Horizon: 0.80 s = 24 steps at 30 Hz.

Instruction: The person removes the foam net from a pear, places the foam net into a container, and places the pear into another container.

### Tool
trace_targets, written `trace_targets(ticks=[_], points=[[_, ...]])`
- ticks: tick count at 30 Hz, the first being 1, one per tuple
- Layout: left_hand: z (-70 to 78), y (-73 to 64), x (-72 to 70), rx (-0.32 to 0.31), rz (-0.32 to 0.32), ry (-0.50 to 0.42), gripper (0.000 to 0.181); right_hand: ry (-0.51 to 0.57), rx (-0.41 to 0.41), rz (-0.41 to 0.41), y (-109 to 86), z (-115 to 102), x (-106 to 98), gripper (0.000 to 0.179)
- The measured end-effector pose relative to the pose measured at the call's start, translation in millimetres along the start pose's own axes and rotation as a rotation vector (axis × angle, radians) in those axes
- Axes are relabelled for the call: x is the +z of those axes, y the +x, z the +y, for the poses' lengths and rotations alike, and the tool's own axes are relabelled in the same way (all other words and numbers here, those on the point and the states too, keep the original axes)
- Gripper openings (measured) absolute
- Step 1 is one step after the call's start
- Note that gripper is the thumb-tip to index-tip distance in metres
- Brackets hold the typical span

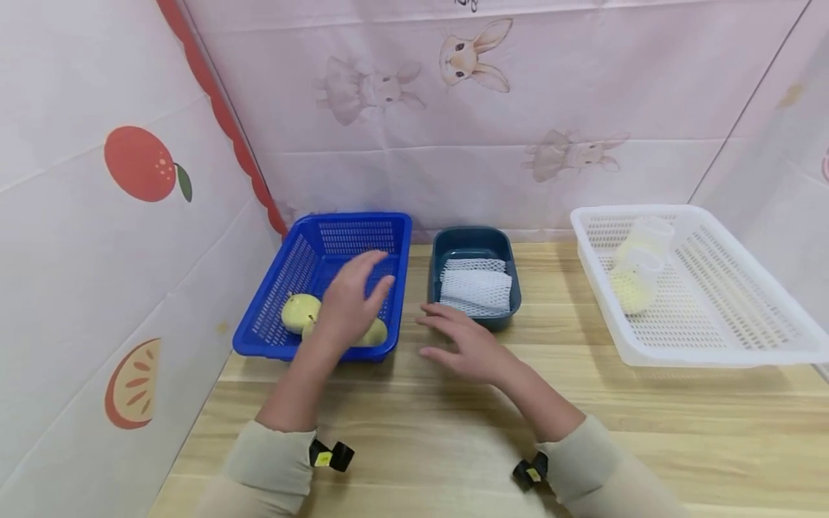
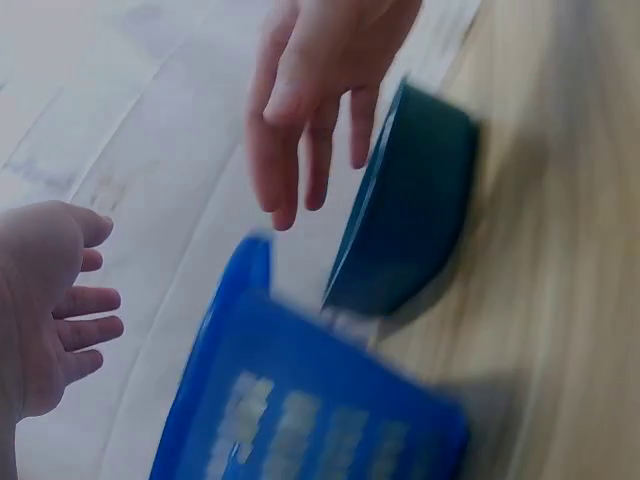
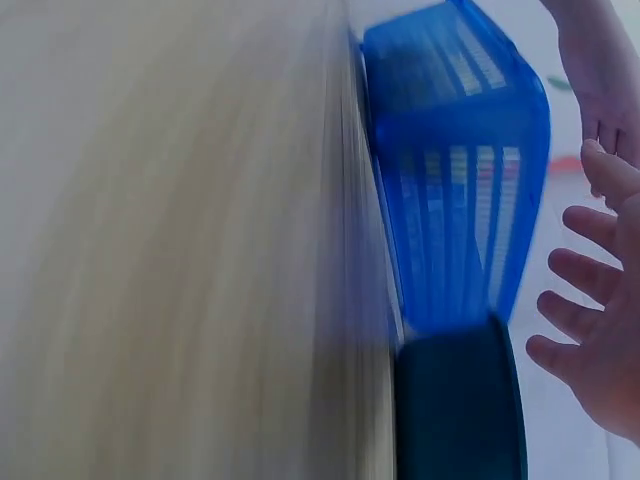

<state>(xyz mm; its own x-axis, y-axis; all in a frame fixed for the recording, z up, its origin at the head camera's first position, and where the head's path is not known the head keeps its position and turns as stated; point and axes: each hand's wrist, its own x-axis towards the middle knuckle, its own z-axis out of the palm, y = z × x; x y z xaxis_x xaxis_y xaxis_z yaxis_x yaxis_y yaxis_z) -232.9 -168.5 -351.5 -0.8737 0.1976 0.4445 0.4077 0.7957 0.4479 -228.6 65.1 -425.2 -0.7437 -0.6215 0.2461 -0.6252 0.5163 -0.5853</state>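
Note:
My left hand (image 1: 352,298) hovers over the blue basket (image 1: 398,288), its fingers relaxed and holding nothing. Below it lie several pale yellow-green fruits that look like pears; one fruit (image 1: 299,312) shows at the left, another (image 1: 374,333) partly behind the hand. Between the basket and the dark teal bin (image 1: 514,288), my right hand (image 1: 463,342) is held with fingers spread and nothing in them. White foam net sleeves (image 1: 476,290) lie stacked inside that bin. In the left wrist view the left hand (image 2: 50,310) appears empty; the right wrist view shows the right hand (image 3: 610,310) likewise.
On the right stands a white basket (image 1: 719,356) with two fruits in foam net sleeves, the nearer sleeved fruit (image 1: 631,289) by its left wall. Printed cloth walls (image 1: 453,180) close off the back and sides of the wooden table (image 1: 421,432).

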Motion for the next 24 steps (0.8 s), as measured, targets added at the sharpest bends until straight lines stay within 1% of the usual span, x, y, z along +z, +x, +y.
trace_targets(ticks=[3, 6, 8, 10, 12, 15, 17, 20, 22, 24], points=[[17.6, 1.0, 19.7, 0.066, -0.045, 0.008, 0.040, -0.028, 0.023, 0.046, -15.7, 15.7, -15.5, 0.050], [32.9, 1.5, 41.7, 0.109, -0.113, 0.007, 0.038, -0.069, 0.053, 0.078, -31.1, 29.7, -32.0, 0.049], [39.6, 1.9, 58.0, 0.132, -0.165, 0.008, 0.037, -0.098, 0.068, 0.101, -41.0, 36.1, -43.3, 0.048], [42.9, 2.7, 76.0, 0.145, -0.223, 0.021, 0.036, -0.137, 0.066, 0.139, -51.4, 41.5, -54.1, 0.048], [43.2, 3.7, 94.1, 0.153, -0.282, 0.050, 0.036, -0.174, 0.053, 0.183, -61.2, 46.0, -65.1, 0.045], [41.6, 3.4, 114.6, 0.133, -0.353, 0.090, 0.036, -0.225, 0.032, 0.250, -74.3, 52.5, -82.8, 0.043], [39.7, 2.1, 123.8, 0.119, -0.371, 0.115, 0.036, -0.247, 0.027, 0.292, -81.0, 57.7, -96.0, 0.042], [37.4, -0.1, 133.1, 0.115, -0.362, 0.153, 0.032, -0.268, 0.054, 0.360, -91.4, 66.6, -117.1, 0.040], [36.8, -1.0, 138.3, 0.131, -0.351, 0.183, 0.029, -0.268, 0.089, 0.415, -98.6, 75.8, -131.4, 0.038], [37.6, -0.9, 143.5, 0.154, -0.344, 0.212, 0.028, -0.259, 0.149, 0.474, -107.2, 85.9, -145.5, 0.036]])
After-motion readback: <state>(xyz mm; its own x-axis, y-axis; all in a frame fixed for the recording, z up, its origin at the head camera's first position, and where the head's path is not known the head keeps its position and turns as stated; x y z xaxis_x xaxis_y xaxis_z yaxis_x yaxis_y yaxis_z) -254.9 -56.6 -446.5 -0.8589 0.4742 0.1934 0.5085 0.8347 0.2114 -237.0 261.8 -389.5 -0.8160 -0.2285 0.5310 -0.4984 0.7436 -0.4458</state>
